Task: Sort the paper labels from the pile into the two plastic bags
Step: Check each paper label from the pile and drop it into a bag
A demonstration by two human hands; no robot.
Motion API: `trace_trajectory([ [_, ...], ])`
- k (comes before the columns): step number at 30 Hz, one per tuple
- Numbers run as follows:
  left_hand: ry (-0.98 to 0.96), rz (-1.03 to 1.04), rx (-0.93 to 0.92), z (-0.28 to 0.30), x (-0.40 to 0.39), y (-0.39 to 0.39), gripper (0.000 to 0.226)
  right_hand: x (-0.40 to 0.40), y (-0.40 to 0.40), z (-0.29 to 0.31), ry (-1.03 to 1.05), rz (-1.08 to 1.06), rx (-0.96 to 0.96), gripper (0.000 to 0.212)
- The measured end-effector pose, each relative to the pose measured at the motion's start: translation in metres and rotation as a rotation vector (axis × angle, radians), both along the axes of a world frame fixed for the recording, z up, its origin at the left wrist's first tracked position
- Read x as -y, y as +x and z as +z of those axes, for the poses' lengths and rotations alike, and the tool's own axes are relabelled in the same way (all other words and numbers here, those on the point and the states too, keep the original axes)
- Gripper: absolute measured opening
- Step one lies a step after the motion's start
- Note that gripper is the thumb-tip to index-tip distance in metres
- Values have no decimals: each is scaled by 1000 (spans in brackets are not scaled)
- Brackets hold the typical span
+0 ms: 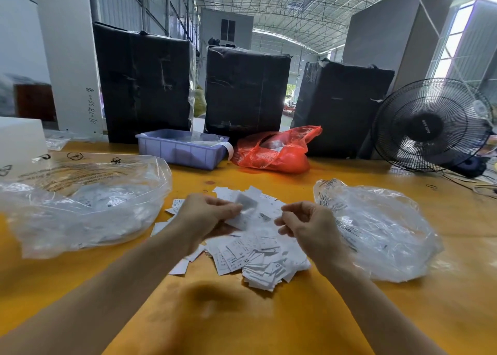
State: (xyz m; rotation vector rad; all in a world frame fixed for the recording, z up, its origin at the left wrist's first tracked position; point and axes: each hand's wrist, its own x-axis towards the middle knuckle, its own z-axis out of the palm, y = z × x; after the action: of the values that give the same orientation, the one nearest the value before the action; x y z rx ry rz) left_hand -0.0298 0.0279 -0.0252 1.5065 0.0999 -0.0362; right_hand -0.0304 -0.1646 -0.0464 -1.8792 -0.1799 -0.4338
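Observation:
A pile of white paper labels [255, 257] printed with size letters lies on the yellow table [242, 322] between my arms. My left hand [207, 214] hovers over the pile's far side and pinches a few blurred labels [246, 209] between thumb and fingers. My right hand [304, 223] hangs just right of them, fingers curled; nothing shows in its grip. A large clear plastic bag [80, 201] with labels inside lies open at the left. A second clear plastic bag [376, 231], crumpled, lies at the right beside my right wrist.
A lilac plastic bin [183, 153] and a red plastic bag [274, 150] sit behind the pile. Three black-wrapped bales [247, 88] stand along the table's far edge. A black fan [430, 126] stands at the far right.

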Motion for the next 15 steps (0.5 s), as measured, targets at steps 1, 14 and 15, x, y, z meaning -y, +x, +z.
trace_trajectory([
  [1,11,68,44,5,-8,3,7,0,1,-4,-185,-60,98,11],
  [14,1038,837,341,9,-174,48,15,-10,19,-32,-643,84,-103,77],
  [15,1076,846,265,2,-190,56,13,-9,19,-31,-617,94,-110,77],
])
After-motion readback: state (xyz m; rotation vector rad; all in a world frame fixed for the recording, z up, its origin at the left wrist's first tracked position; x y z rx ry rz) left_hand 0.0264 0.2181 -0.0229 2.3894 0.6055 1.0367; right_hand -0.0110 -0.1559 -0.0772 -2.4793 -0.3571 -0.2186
